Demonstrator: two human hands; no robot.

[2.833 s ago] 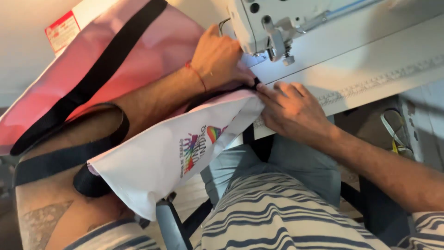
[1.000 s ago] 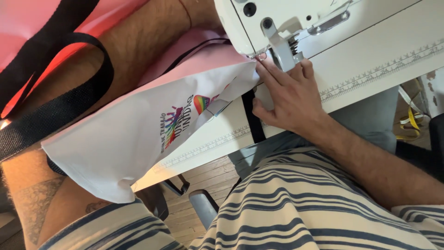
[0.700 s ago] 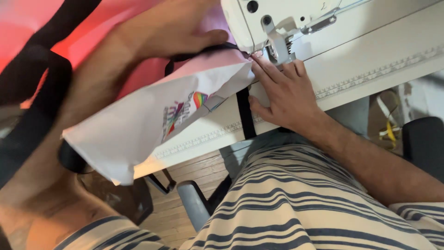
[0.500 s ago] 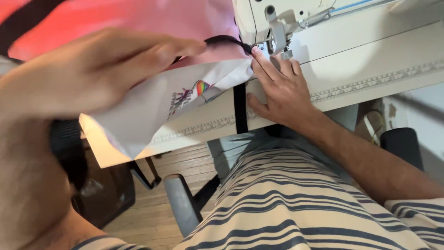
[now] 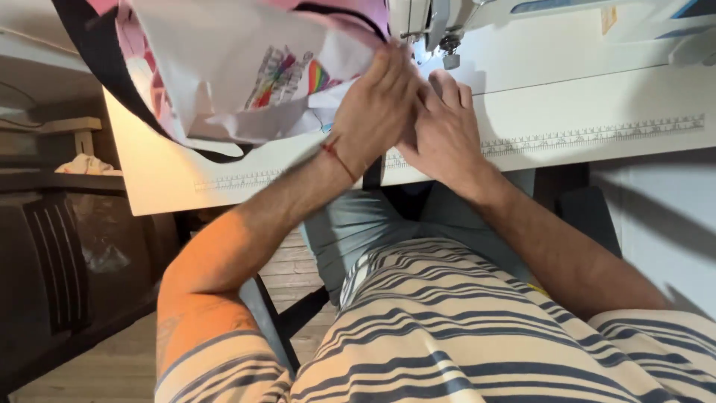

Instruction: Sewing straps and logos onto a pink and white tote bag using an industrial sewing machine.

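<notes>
A pink and white fabric bag [image 5: 246, 71] with black straps and a rainbow print is bunched up over the white sewing table [image 5: 567, 104], just left of the sewing machine's presser foot [image 5: 447, 52]. My left hand [image 5: 377, 112] is closed on the bag's edge near the needle. A red thread circles that wrist. My right hand [image 5: 444, 130] lies beside it, fingers pressing on the table and the fabric under the machine. The two hands touch each other.
The white sewing machine [image 5: 477, 19] stands at the top of the table. A printed ruler strip [image 5: 597, 134] runs along the table's front edge. A dark cabinet [image 5: 60, 254] stands at the left, above a wooden floor [image 5: 283, 261].
My left hand has swung from the far left over to the needle and now grips the bag's edge next to my right hand. The bag has been lifted and bunched up.
</notes>
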